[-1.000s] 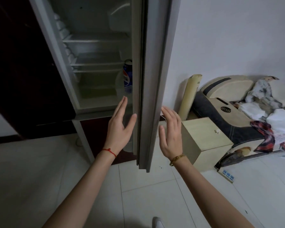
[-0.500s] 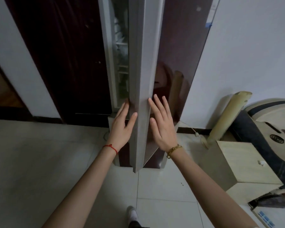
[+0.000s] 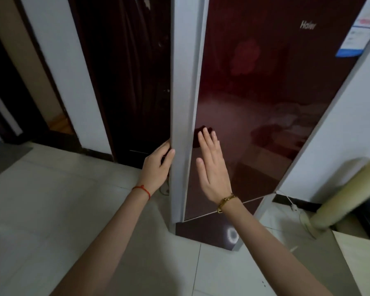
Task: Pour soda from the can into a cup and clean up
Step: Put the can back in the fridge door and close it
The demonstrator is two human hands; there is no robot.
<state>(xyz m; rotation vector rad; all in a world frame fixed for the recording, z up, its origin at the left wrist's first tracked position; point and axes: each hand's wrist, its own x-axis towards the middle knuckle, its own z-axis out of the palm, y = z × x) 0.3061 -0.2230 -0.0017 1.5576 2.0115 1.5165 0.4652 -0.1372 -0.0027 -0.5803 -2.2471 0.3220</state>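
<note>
Left hand (image 3: 156, 167) gripping fridge door (image 3: 265, 107) edge; right hand (image 3: 212, 167) flat, fingers spread.

Just one view here, a wide-angle cam on the person's head, aimed forward and tilted down. It sits close to the fridge door (image 3: 265, 103), which fills the upper middle, with both forearms reaching in from the bottom edge and the tiled floor (image 3: 41, 221) below. Straight lines bend near the frame edges.
</note>
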